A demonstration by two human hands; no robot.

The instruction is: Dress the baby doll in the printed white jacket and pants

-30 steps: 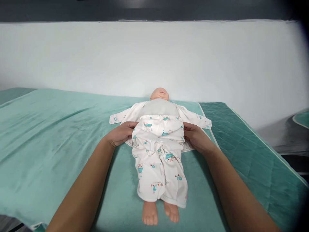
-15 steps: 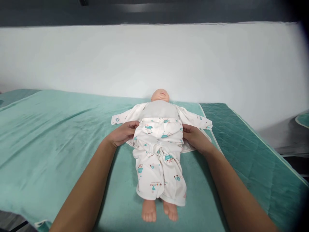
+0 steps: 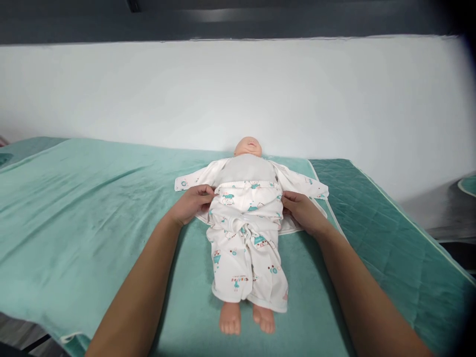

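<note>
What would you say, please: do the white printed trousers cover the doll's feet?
No, both feet show bare below the trousers.

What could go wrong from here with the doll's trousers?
1. Snagging: the shirt lies open, its lower edges spread beside the hips near the left hand and right hand, so fingers might catch it too.
2. Bunching: the trousers are rumpled around the crotch, so pulling at the waist could leave folds there.
3. Skewing: with one hand at each side, an uneven tug might twist the waistband.
</note>
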